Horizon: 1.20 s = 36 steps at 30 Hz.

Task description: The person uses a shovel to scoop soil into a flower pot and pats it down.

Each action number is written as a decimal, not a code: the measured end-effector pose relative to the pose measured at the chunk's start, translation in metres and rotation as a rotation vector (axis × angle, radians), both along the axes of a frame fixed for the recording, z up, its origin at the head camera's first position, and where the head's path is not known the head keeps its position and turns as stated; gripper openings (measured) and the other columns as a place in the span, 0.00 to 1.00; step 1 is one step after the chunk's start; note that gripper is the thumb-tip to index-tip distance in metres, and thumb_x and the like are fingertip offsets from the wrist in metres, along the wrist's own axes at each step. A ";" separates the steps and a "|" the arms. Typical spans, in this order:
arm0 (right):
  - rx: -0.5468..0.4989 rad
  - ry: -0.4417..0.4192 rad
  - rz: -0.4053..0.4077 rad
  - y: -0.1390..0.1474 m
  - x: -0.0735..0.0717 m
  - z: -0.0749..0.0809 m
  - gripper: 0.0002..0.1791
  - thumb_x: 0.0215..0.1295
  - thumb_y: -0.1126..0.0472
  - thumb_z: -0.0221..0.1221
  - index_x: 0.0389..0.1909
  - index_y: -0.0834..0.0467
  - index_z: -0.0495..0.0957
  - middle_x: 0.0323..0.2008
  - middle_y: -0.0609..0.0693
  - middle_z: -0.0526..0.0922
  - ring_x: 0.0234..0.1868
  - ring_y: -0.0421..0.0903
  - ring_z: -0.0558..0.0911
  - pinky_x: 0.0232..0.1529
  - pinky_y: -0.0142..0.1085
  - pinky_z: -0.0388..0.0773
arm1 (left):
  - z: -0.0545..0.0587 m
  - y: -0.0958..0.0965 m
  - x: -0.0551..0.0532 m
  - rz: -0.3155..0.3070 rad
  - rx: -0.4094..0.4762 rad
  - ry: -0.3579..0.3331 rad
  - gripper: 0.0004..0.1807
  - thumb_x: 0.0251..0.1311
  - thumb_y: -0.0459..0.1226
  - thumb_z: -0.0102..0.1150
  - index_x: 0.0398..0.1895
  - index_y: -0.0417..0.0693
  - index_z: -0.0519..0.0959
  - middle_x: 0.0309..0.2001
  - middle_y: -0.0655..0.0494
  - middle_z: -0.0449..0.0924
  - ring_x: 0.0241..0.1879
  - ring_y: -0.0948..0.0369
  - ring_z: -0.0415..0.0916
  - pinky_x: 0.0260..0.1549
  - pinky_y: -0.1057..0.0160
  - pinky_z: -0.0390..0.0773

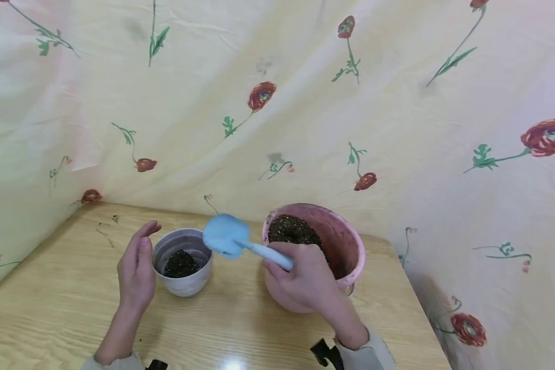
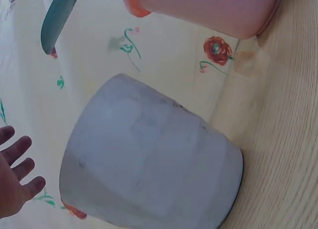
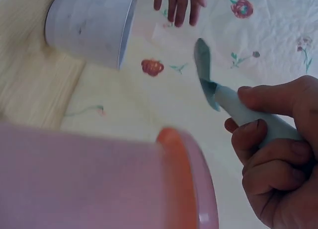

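My right hand (image 1: 307, 275) grips the pale blue handle of a small garden trowel (image 1: 226, 235), fingers curled round it in the right wrist view. The trowel's blade is held in the air between the two pots, near the rim of the grey-white flowerpot (image 1: 185, 285). A mound of dark soil (image 1: 180, 264) lies in that pot. My left hand (image 1: 136, 270) is held beside the pot's left side, fingers extended and holding nothing. Under my right hand stands a pink bucket (image 1: 358, 252) with dark potting soil (image 1: 293, 229) heaped on its left side.
Both containers stand on a light wooden table (image 1: 231, 318). A flower-printed cloth (image 1: 305, 123) hangs behind the table and along its sides. Dark crumbs (image 1: 115, 218) mark the table's back left.
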State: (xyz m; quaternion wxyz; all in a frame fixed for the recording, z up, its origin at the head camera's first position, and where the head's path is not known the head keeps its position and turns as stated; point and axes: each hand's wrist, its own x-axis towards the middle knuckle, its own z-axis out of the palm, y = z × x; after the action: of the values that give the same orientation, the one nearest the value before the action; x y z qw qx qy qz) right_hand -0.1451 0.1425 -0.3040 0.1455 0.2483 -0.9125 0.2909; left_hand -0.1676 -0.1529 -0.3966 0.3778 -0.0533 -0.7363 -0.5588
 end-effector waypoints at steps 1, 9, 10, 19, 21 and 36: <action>-0.008 0.009 0.000 0.005 0.000 0.001 0.13 0.58 0.57 0.67 0.43 0.55 0.86 0.27 0.43 0.85 0.17 0.32 0.69 0.20 0.27 0.70 | 0.000 0.002 0.000 -0.007 -0.008 0.031 0.19 0.73 0.32 0.38 0.61 0.39 0.74 0.53 0.43 0.79 0.57 0.73 0.69 0.54 0.78 0.64; -0.083 -0.030 -0.042 0.041 0.000 0.006 0.11 0.54 0.60 0.70 0.38 0.56 0.87 0.26 0.43 0.85 0.18 0.32 0.73 0.19 0.28 0.73 | 0.005 0.018 -0.002 -0.070 -0.049 0.125 0.17 0.69 0.26 0.42 0.56 0.33 0.76 0.49 0.39 0.80 0.54 0.72 0.72 0.53 0.78 0.67; -0.086 -0.031 -0.054 0.045 0.000 0.006 0.11 0.54 0.60 0.70 0.38 0.57 0.87 0.26 0.43 0.85 0.17 0.32 0.73 0.19 0.29 0.72 | 0.006 0.020 -0.002 -0.082 -0.047 0.116 0.17 0.70 0.26 0.42 0.56 0.34 0.76 0.50 0.40 0.80 0.54 0.72 0.72 0.53 0.78 0.67; -0.092 -0.142 -0.159 0.078 0.004 0.012 0.13 0.55 0.58 0.69 0.40 0.59 0.86 0.29 0.48 0.85 0.15 0.36 0.71 0.17 0.32 0.70 | 0.008 0.046 -0.005 -0.222 -0.010 0.068 0.17 0.72 0.28 0.39 0.58 0.34 0.75 0.52 0.40 0.79 0.56 0.67 0.72 0.55 0.77 0.67; -0.088 -0.150 -0.169 0.087 0.006 0.013 0.14 0.56 0.56 0.69 0.40 0.59 0.86 0.28 0.48 0.85 0.16 0.37 0.70 0.16 0.32 0.69 | 0.008 0.052 -0.007 -0.255 0.003 0.042 0.17 0.73 0.29 0.39 0.58 0.35 0.74 0.53 0.41 0.78 0.57 0.66 0.71 0.55 0.77 0.67; 0.024 -0.272 -0.155 0.146 0.003 0.031 0.14 0.55 0.52 0.69 0.38 0.55 0.88 0.26 0.45 0.83 0.19 0.37 0.68 0.18 0.30 0.67 | 0.004 0.104 -0.026 -0.482 0.100 -0.221 0.19 0.75 0.40 0.41 0.61 0.42 0.72 0.59 0.47 0.76 0.61 0.57 0.70 0.58 0.70 0.69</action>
State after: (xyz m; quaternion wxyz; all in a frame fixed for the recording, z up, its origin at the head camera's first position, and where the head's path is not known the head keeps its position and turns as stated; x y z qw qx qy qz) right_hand -0.1423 0.2882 -0.2725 0.0396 0.1370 -0.9436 0.2987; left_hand -0.1935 -0.0484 -0.3928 0.1534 -0.1472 -0.7106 -0.6707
